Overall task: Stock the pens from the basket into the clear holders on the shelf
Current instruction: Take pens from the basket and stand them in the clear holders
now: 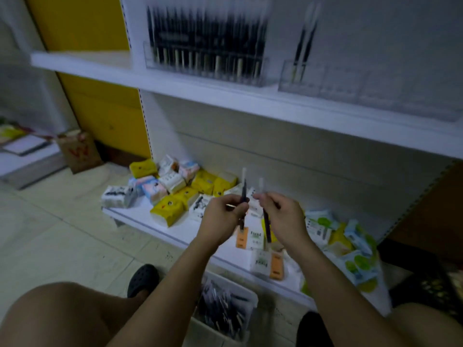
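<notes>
Clear plastic holders sit on the upper shelf [175, 86]: the left holder [205, 68] is packed with dark pens, the right holder [325, 81] has two and plenty of open slots. From the head view, the left hand [223, 219] and right hand [283, 216] each pinch one pen upright, probably sorted for slotting. The basket [225, 311] waits on the floor between the knees, under the lower shelf's edge.

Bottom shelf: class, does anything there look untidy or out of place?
Yes. The tissue packs on the bottom shelf lie heaped and tilted at all angles, not in rows. Above, pens stand upright in the clear holders.
</notes>
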Demonstrator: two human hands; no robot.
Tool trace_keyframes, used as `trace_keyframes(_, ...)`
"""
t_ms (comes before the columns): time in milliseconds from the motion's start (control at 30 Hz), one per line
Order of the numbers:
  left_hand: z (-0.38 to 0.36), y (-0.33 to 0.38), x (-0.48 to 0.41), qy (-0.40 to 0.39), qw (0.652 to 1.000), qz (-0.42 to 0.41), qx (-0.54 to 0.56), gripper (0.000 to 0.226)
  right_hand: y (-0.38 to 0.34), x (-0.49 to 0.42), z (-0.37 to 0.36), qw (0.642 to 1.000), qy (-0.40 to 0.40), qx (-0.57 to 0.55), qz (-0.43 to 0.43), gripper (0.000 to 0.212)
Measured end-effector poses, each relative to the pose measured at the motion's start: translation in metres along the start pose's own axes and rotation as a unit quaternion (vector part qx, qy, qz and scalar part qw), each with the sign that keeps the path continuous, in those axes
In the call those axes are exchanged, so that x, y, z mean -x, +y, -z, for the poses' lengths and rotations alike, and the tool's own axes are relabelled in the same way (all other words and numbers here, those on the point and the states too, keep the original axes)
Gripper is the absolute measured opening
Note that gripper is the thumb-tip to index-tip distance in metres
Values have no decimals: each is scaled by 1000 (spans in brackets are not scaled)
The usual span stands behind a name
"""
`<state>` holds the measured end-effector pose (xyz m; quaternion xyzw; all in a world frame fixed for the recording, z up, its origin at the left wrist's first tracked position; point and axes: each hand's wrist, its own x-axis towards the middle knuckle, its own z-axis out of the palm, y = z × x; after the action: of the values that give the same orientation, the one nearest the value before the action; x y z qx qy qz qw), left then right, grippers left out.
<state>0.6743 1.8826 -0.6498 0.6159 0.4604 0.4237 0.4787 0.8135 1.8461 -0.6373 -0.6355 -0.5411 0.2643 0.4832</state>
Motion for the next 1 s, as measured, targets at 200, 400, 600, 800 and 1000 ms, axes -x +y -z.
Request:
trace_keyframes(200,-1,90,3,-4,994,-109,-8,40,-60,-9,57,991,70,-13,113,7)
trace_keyframes(400,-9,163,9,-64,976,-206,-41,96,-108,-8,109,979,103,-24,173,9)
trace_keyframes(600,-17,216,-1,-69,951,-288,-87,79,-143,-8,146,967,128,-12,221,46)
trace_keyframes(800,-24,249,-20,-60,937,-334,-80,46,-165,-24,168,961,149,-1,234,38)
trace_keyframes(1000,-15,274,-54,9,933,-352,-70,42,-179,-51,178,952,170,-15,254,36)
